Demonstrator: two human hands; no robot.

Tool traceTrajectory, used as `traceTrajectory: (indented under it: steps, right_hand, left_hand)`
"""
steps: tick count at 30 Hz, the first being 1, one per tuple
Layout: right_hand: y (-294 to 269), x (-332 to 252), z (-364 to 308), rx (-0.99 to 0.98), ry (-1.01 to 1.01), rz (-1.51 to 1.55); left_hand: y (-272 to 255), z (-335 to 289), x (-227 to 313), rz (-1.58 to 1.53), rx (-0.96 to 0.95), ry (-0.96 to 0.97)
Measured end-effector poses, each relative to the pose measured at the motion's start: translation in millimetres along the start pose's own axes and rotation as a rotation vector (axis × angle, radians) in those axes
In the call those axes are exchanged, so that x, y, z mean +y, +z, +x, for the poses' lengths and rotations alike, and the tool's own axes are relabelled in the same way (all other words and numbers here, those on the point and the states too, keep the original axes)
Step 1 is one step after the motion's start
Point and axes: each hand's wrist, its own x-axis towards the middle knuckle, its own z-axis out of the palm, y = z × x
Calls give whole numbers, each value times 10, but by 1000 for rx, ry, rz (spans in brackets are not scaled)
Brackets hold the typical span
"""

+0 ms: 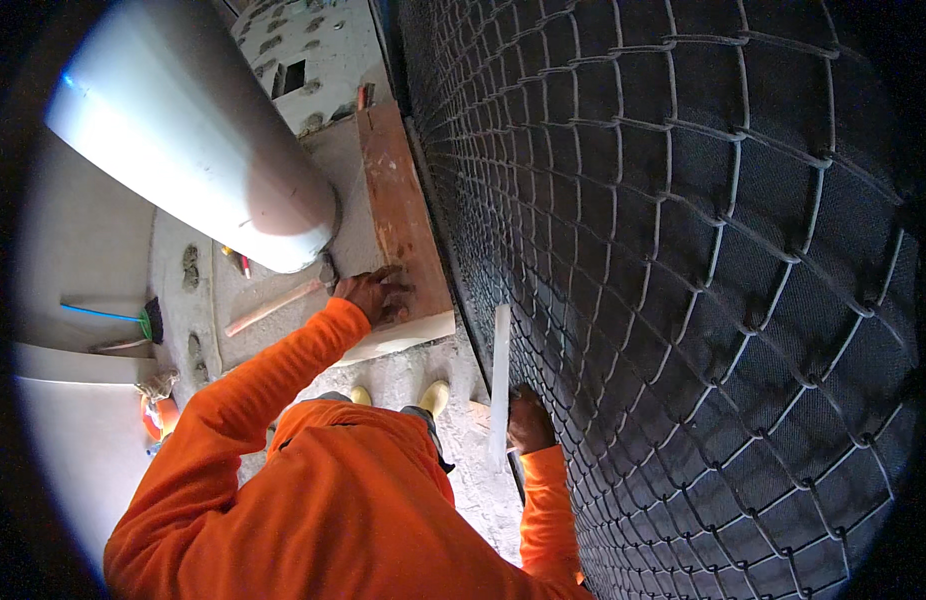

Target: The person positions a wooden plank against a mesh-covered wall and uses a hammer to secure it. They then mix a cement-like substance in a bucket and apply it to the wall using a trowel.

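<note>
Lying under loosely spread left fingers (391, 290), brown board (398, 205), right fingers (525, 404), hold unclear

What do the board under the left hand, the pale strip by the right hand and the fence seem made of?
Board: probably wood, worn reddish-brown, with pale scuffs across its face.
Pale strip: plastic or painted wood perhaps; it looks smooth and uniform, but the picture leaves it open.
Fence: likely metal wire, dull grey with lighter glints, interlinked in open diamonds.

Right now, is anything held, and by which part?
Right hand: unclear, low beside the pale strip; left hand: apparently nothing, resting on the wooden board.
</note>
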Motion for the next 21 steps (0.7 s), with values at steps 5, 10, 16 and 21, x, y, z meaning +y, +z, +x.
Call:
traceTrajectory:
  steps: [5,10,16,21]
  right_hand:
    - [113,-85,-10,129,-64,147]
    - [45,-302,118,173,527,828]
    - [282,-170,377,142,431,798]
    - [283,-65,1014,204,187,1092]
  left_hand:
    - [-20,34,20,79,2,-15]
    - [-30,19,44,-21,6,-68]
    - [52,29,-2,-8,47,24]
    - [158,39,-23,-36,121,11]
